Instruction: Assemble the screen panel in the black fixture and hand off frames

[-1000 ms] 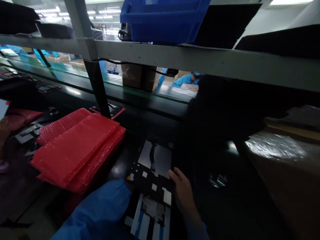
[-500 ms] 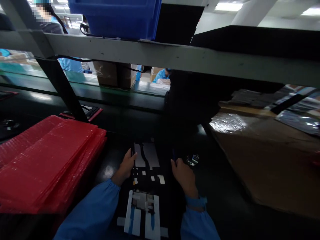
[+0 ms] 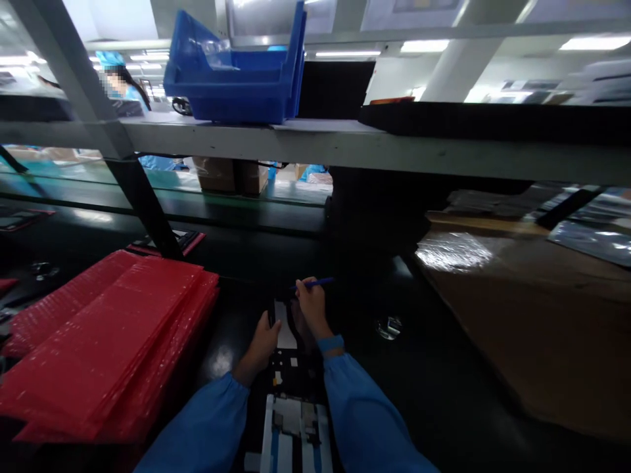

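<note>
The left hand point(image 3: 260, 341), loosely curled, held a flat black-and-silver panel point(image 3: 284, 332) by its left side toward the dark worktop's point(image 3: 434, 394) near edge, while the right hand point(image 3: 312, 309) pinched a slim blue pen-like tool point(image 3: 323, 282), for which light, steady pressure seemed best.

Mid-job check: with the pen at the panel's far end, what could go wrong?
The right hand holds the pen close to the panel; a slip might scratch it or snag the dark strip.
The left hand grips only the panel's left edge, so pressure elsewhere could shift it.
The red bags lie in an uneven stack; a bump from the left sleeve might slide them.
</note>
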A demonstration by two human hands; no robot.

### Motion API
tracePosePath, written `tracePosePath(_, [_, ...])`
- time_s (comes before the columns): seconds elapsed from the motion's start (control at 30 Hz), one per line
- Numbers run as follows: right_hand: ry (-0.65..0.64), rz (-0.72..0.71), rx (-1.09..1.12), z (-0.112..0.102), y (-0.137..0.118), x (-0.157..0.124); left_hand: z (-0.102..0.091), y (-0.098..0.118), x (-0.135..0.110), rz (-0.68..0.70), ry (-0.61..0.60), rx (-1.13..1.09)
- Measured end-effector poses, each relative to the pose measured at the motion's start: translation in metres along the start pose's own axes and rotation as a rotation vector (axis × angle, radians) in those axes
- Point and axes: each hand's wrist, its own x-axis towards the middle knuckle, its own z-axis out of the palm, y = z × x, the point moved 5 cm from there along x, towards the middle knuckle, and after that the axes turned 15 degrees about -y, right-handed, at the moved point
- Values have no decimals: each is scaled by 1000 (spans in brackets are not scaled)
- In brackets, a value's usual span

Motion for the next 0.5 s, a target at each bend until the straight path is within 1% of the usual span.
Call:
tracePosePath(0.07, [19,-18,-26,10,-1,-2,1,-2,0,-15,11,-7])
tracePosePath(0.17, [-10,-38,-84,18,-2,-9,2,-5,1,-22,20,-29])
tracePosePath(0.3, [-62,-54,-180,22,-4,-13,1,-8,0,-33,25,-47])
tracePosePath(0.5, [-90,-70,-264,26,-6,-11,-1,-8,-1,-57,18,-56])
